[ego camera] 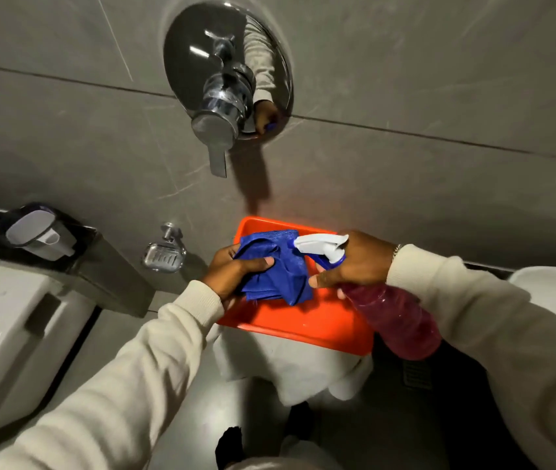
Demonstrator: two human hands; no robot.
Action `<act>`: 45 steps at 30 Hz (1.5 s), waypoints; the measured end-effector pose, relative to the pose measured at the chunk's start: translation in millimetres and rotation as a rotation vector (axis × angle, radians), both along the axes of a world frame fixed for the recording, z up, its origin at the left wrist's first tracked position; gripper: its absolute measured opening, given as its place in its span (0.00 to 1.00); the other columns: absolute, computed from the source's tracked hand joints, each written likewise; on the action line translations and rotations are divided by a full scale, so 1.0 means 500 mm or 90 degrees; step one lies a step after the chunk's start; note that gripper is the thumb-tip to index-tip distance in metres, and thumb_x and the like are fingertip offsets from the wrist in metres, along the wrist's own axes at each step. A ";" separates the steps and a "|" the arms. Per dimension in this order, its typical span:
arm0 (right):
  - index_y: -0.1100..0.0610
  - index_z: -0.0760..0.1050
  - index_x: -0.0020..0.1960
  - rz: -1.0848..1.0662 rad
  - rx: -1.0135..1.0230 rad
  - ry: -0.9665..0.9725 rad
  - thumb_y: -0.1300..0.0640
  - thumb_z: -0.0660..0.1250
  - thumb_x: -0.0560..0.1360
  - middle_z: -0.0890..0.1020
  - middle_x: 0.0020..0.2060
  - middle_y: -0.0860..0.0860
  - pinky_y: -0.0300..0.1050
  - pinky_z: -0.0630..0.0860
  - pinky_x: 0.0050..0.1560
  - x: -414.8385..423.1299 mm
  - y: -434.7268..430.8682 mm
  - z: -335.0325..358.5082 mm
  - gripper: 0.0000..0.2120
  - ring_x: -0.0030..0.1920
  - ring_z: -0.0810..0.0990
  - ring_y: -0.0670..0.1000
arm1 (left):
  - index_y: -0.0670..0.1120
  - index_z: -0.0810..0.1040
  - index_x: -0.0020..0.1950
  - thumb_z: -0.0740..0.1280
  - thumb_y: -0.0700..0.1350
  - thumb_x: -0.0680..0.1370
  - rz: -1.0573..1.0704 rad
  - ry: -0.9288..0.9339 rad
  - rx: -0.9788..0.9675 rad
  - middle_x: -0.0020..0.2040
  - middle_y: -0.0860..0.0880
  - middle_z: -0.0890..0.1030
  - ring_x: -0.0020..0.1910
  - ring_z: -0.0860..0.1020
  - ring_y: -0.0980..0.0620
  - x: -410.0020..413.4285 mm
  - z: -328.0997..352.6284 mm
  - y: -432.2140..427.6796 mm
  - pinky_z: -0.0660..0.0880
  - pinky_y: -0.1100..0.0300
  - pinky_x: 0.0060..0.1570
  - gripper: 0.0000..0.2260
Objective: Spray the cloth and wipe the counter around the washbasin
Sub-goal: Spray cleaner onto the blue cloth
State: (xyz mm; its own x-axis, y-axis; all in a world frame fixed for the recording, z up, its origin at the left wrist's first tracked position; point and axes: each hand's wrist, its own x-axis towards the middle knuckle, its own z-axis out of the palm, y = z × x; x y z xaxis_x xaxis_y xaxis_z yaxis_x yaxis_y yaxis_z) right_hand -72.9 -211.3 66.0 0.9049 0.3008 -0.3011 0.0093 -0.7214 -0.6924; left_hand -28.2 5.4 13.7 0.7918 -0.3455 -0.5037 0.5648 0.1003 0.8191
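My left hand [236, 273] grips a crumpled blue cloth [278, 266] above an orange tray [320, 320]. My right hand [354, 262] holds a spray bottle [395, 317] filled with pink liquid; its white nozzle [320, 244] points left and nearly touches the cloth. A white washbasin [548, 286] shows partly at the right edge, behind my right sleeve. Both arms wear cream sleeves.
A chrome mixer valve [222, 106] juts from the grey tiled wall overhead. A chrome soap dish [164, 254] is fixed to the wall at the left. A white toilet cistern [12, 327] fills the lower left. The tray rests on a white stand [290, 368].
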 end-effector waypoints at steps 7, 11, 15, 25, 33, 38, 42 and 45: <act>0.40 0.72 0.67 -0.011 -0.154 0.025 0.52 0.76 0.66 0.81 0.61 0.41 0.26 0.76 0.46 -0.051 0.025 0.038 0.31 0.38 0.82 0.39 | 0.37 0.79 0.53 0.67 0.28 0.69 -0.059 -0.020 -0.017 0.46 0.41 0.84 0.43 0.82 0.43 -0.021 -0.003 0.027 0.79 0.47 0.53 0.14; 0.53 0.78 0.61 -0.103 -0.272 0.050 0.46 0.78 0.62 0.84 0.49 0.54 0.50 0.81 0.53 -0.064 0.039 0.053 0.29 0.42 0.81 0.55 | 0.40 0.80 0.49 0.67 0.28 0.69 -0.077 -0.042 -0.026 0.41 0.45 0.85 0.40 0.83 0.47 -0.021 0.003 0.034 0.79 0.50 0.51 0.12; 0.55 0.80 0.58 -0.097 -0.308 0.032 0.47 0.77 0.64 0.80 0.42 0.52 0.46 0.80 0.49 -0.077 0.056 0.069 0.25 0.40 0.78 0.52 | 0.39 0.80 0.50 0.67 0.28 0.69 -0.086 -0.060 -0.025 0.47 0.40 0.82 0.43 0.82 0.44 -0.019 0.015 0.038 0.78 0.48 0.55 0.13; 0.58 0.80 0.54 -0.108 -0.319 0.007 0.47 0.78 0.63 0.77 0.38 0.53 0.48 0.79 0.47 -0.071 0.053 0.069 0.24 0.37 0.75 0.53 | 0.40 0.80 0.48 0.67 0.27 0.69 -0.096 -0.078 -0.031 0.39 0.46 0.85 0.36 0.83 0.49 -0.011 0.021 0.038 0.80 0.55 0.46 0.12; 0.56 0.81 0.57 -0.173 -0.142 -0.095 0.64 0.74 0.66 0.83 0.39 0.56 0.44 0.76 0.45 -0.061 0.018 0.059 0.20 0.36 0.78 0.49 | 0.40 0.79 0.46 0.67 0.26 0.69 -0.081 -0.072 -0.029 0.36 0.48 0.85 0.34 0.83 0.51 0.007 0.007 0.037 0.82 0.60 0.40 0.12; 0.53 0.80 0.43 -0.436 0.180 -0.287 0.67 0.65 0.64 0.84 0.39 0.52 0.45 0.79 0.38 -0.032 0.010 0.018 0.13 0.34 0.82 0.53 | 0.38 0.79 0.51 0.66 0.26 0.69 -0.050 -0.031 -0.014 0.39 0.45 0.84 0.36 0.83 0.48 0.012 -0.015 0.038 0.80 0.54 0.46 0.14; 0.57 0.79 0.50 -0.550 0.270 -0.359 0.71 0.66 0.68 0.84 0.46 0.57 0.52 0.79 0.48 0.020 0.035 -0.050 0.15 0.42 0.80 0.51 | 0.40 0.79 0.45 0.63 0.26 0.70 -0.008 0.024 -0.018 0.36 0.44 0.84 0.35 0.83 0.46 0.003 -0.027 0.033 0.80 0.52 0.46 0.12; 0.55 0.79 0.56 -0.593 0.302 -0.370 0.71 0.67 0.72 0.82 0.45 0.52 0.50 0.78 0.53 0.049 0.054 -0.097 0.17 0.43 0.80 0.50 | 0.39 0.79 0.46 0.63 0.26 0.69 0.002 0.039 -0.026 0.36 0.44 0.85 0.34 0.83 0.47 -0.008 -0.034 0.041 0.81 0.54 0.40 0.12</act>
